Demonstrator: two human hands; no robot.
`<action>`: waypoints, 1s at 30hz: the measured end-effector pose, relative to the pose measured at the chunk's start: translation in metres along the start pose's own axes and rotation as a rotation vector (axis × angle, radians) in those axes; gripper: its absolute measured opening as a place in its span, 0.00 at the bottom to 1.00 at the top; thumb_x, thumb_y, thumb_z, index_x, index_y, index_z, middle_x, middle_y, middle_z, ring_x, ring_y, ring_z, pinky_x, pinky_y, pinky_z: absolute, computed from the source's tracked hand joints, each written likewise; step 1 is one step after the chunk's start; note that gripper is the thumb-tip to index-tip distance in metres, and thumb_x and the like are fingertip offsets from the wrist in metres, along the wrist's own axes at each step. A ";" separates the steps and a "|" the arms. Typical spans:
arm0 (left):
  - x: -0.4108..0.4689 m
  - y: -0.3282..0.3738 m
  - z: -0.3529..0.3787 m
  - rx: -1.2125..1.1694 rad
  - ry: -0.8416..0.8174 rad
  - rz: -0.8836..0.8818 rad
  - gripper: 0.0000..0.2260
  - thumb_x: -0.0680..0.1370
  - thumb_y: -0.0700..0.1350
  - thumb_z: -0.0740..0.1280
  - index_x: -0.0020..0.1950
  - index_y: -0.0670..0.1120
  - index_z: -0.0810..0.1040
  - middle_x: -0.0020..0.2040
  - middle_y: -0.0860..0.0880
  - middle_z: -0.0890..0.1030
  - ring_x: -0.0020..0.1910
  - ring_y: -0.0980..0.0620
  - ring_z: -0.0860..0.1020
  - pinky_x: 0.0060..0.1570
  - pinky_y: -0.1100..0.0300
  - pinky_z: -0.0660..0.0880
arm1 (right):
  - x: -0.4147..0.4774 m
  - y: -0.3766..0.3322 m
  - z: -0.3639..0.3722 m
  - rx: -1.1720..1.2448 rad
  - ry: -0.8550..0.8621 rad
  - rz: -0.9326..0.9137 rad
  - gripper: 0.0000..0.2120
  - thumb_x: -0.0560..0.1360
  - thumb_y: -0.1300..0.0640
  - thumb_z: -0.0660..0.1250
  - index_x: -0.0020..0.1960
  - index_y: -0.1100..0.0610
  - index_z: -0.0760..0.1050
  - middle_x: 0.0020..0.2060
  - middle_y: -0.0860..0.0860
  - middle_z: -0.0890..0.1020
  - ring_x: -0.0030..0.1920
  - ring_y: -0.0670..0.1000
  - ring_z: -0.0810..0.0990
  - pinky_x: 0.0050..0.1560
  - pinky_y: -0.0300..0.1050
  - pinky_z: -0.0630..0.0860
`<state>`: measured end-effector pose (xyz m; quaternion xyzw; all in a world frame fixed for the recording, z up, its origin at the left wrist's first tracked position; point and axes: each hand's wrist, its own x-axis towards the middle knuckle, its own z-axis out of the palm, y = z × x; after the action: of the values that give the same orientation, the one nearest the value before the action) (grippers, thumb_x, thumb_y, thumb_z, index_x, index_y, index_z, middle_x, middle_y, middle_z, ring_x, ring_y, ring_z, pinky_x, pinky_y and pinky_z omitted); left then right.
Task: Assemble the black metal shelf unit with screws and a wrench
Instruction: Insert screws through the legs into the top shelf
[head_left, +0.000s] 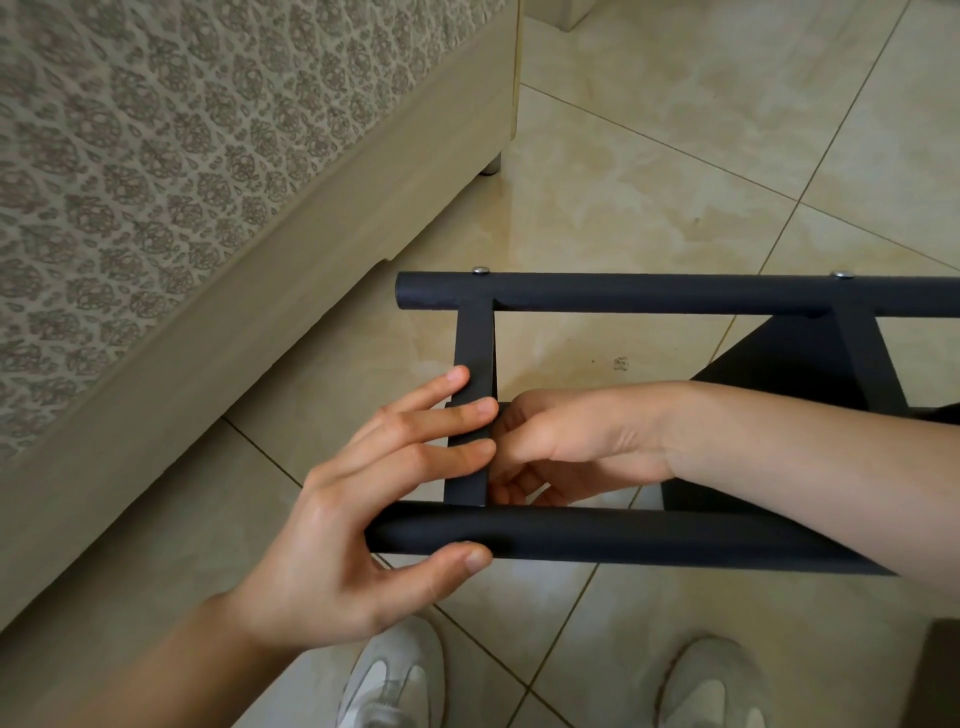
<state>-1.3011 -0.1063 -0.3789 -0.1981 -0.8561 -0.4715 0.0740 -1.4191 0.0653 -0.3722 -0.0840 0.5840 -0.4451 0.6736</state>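
Two round tubes make the long sides of the black metal shelf frame (475, 343), which is held low over the beige tiled floor (649, 171) with its long axis running left to right: the far tube (675, 293) carries two silver screw heads (481, 270) on top, and the near tube (649, 538) lies closest to the person. A flat black cross strip (470, 467) joins them near the left ends. The left hand (332, 551) lays straight, spread fingers (457, 415) across this strip, with the thumb pressing the near tube. The right hand (566, 441) reaches in between the tubes, with curled fingers (511, 486) against the strip's right edge; I cannot tell whether they grasp anything. White shoes (395, 680) stand below, and a patterned upholstered bed base (208, 208) lies to the left.
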 end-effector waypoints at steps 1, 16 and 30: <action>0.000 0.000 0.000 -0.001 0.001 0.000 0.20 0.80 0.57 0.66 0.61 0.41 0.78 0.68 0.43 0.76 0.76 0.43 0.68 0.72 0.50 0.67 | -0.001 -0.001 -0.001 0.005 -0.023 0.006 0.05 0.78 0.63 0.62 0.51 0.61 0.75 0.39 0.54 0.78 0.40 0.50 0.75 0.47 0.43 0.71; 0.000 -0.001 0.000 -0.006 0.007 0.007 0.20 0.80 0.57 0.66 0.61 0.41 0.78 0.68 0.44 0.76 0.76 0.43 0.67 0.72 0.51 0.66 | -0.005 -0.002 -0.005 0.012 -0.106 0.028 0.06 0.78 0.64 0.62 0.53 0.61 0.75 0.46 0.59 0.78 0.47 0.54 0.76 0.54 0.48 0.72; 0.001 0.000 0.001 -0.006 0.012 0.007 0.21 0.80 0.57 0.66 0.61 0.41 0.78 0.68 0.43 0.76 0.76 0.42 0.67 0.71 0.50 0.67 | -0.007 -0.004 -0.003 -0.017 -0.095 0.005 0.07 0.79 0.64 0.62 0.56 0.61 0.74 0.49 0.60 0.76 0.50 0.57 0.73 0.55 0.50 0.70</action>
<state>-1.3019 -0.1057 -0.3795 -0.1985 -0.8535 -0.4752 0.0801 -1.4232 0.0683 -0.3655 -0.1091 0.5553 -0.4341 0.7009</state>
